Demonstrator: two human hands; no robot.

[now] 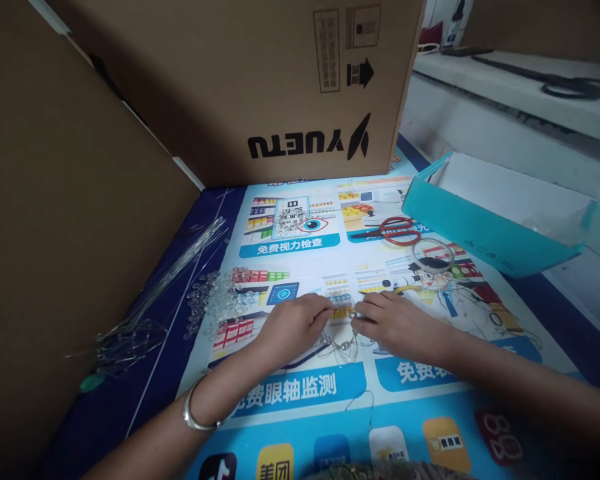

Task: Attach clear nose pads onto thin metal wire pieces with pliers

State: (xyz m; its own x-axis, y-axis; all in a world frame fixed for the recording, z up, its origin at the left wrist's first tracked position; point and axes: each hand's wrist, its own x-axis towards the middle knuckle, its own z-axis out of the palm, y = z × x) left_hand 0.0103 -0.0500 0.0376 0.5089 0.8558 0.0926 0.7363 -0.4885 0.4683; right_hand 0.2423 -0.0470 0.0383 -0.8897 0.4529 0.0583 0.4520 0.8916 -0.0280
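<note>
My left hand is closed in a pinch, thumb against forefinger, at the left end of a thin beaded wire. Facing it, my right hand pinches the same work near a small clear bead; my fingers partly hide the wire. Loops with clear beads hang and lie between and below both hands. Yellow-handled pliers lie just behind my right hand, partly covered by it. To the left of my left hand spreads a pile of clear round beads.
A bundle of thin wires lies at the left. Red-handled scissors and a wire coil lie beyond my right hand. An open turquoise box stands at the right. Large cardboard panels wall off the back and left.
</note>
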